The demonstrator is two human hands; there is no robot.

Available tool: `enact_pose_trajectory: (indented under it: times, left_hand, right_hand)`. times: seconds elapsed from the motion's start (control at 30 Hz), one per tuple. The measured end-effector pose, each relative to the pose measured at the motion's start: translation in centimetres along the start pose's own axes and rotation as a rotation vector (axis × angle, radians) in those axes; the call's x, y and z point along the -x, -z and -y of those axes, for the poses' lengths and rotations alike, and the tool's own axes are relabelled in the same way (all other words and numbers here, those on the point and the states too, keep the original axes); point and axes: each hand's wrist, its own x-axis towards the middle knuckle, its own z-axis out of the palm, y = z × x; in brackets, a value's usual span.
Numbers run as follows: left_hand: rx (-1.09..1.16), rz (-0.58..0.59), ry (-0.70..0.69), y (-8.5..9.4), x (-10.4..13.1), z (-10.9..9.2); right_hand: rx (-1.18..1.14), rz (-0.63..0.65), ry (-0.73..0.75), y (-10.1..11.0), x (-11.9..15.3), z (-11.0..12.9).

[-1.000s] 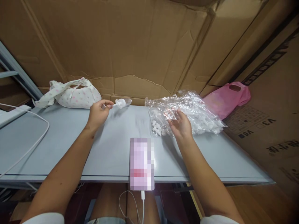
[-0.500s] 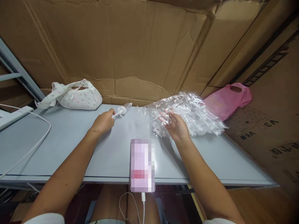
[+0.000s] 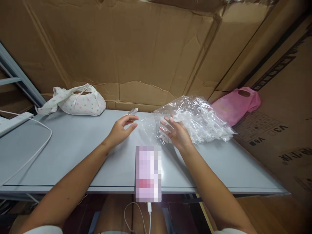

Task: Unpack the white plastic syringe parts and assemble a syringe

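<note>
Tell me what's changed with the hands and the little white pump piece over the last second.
The left hand let go of the white pump piece, which now lies at the table's far edge, and moved right toward the clear plastic bag. The right hand slid left along the bag's near edge, fingers spread. The floral pouch, pink bag and phone stayed put.

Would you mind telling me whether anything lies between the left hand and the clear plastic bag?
Nothing visible does: the left hand is open beside the clear plastic bag, with only bare table between them.
</note>
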Motion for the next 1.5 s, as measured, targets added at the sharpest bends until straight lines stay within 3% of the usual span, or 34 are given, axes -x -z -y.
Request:
enact_pose_trajectory:
  times: [0.1,0.2,0.3,0.43,0.57,0.7,1.07,1.27,1.5]
  left_hand:
    - [0.39,0.085,0.172,-1.0,0.6,-0.7]
    - [0.627,0.105,0.436,-1.2,0.6,-0.2]
    - [0.755,0.108,0.634,-1.1,0.1,0.6]
    - [0.833,0.169,0.77,-1.1,-0.2,0.8]
    - [0.809,0.219,0.74,-1.3,-0.2,0.8]
    - [0.752,0.132,0.677,-1.6,-0.1,1.3]
    - [0.797,0.034,0.798,-2.2,-0.3,1.9]
    - [0.771,0.003,0.799,-2.3,-0.4,1.8]
    - [0.464,0.079,0.589,-2.3,-0.2,3.6]
  right_hand:
    - [-0.014,0.029,-0.026,-0.3,0.2,-0.5]
    - [-0.057,0.07,-0.026,-0.3,0.2,-0.8]
    - [-0.084,0.118,-0.016,-0.2,0.1,-1.0]
    - [-0.097,0.217,-0.015,-0.1,0.2,-1.0]
    - [-0.072,0.279,-0.019,-0.4,0.6,-1.1]
    - [-0.034,0.259,-0.019,-0.7,0.9,-1.1]
    - [0.184,0.303,0.03,-0.2,1.0,-1.1]
    - [0.301,0.269,-0.063,-0.3,1.1,-1.7]
    - [0.365,0.239,-0.071,-0.5,0.8,-1.7]
